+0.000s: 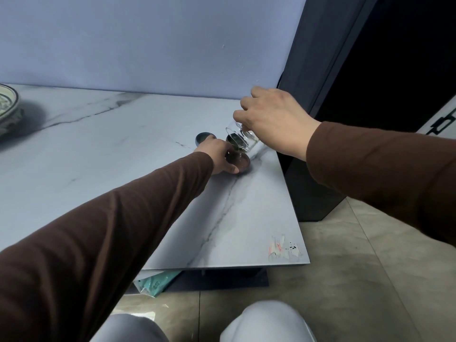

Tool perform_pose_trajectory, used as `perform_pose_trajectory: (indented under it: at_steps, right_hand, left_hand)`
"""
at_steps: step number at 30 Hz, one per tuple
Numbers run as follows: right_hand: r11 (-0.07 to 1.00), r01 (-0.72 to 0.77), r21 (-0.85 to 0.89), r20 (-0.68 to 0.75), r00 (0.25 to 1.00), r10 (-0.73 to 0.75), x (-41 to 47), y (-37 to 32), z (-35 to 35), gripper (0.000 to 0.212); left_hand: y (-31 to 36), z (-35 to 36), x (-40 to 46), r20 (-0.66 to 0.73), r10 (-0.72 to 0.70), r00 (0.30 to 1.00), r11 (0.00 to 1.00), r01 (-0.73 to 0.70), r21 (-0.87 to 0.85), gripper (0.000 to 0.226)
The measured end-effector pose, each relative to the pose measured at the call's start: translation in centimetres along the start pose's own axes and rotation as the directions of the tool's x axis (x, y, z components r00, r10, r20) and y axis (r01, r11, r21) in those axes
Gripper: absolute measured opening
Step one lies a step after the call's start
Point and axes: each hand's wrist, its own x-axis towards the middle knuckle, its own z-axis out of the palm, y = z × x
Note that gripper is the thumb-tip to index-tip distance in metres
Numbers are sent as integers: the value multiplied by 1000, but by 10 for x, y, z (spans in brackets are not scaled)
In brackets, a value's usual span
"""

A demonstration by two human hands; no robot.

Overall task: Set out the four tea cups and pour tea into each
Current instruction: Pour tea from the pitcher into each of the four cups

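My right hand [274, 117] grips a clear glass tea pitcher [243, 140] and tilts it down to the left, its lip over a dark brown tea cup [243, 162]. My left hand [218, 156] holds that cup at its left side on the marble table [123, 149]. Another dark cup [203, 138] stands just behind my left hand, partly hidden by it. A third dark cup [230, 139] shows behind the pitcher's lip. Whether tea is flowing is hard to tell.
A patterned ceramic bowl [7, 107] sits at the far left edge of the table. The table's right edge and near right corner, with a torn sticker [283, 248], lie close to the cups. A dark cabinet [345, 70] stands right. My knees [266, 322] are below.
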Motion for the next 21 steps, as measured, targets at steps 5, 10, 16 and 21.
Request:
perform_pose_trajectory:
  at_steps: [5, 10, 16, 21]
  right_hand:
    - [999, -30, 45, -10, 999, 30, -3, 2, 9, 10]
    - [957, -207, 206, -8, 977, 213, -17, 9, 29, 20]
    - [643, -638, 422, 290, 768, 571, -42, 16, 52, 25]
    - [264, -815, 516, 513, 541, 666, -57, 17, 61, 32]
  left_hand:
    - [0, 0, 1, 3, 5, 1000, 1000, -5, 28, 56]
    - [1, -1, -1, 9, 3, 1000, 1000, -4, 21, 58]
    - [2, -2, -1, 30, -8, 1000, 999, 7, 46, 60]
    - [6, -5, -2, 44, -8, 999, 994, 4, 110, 62]
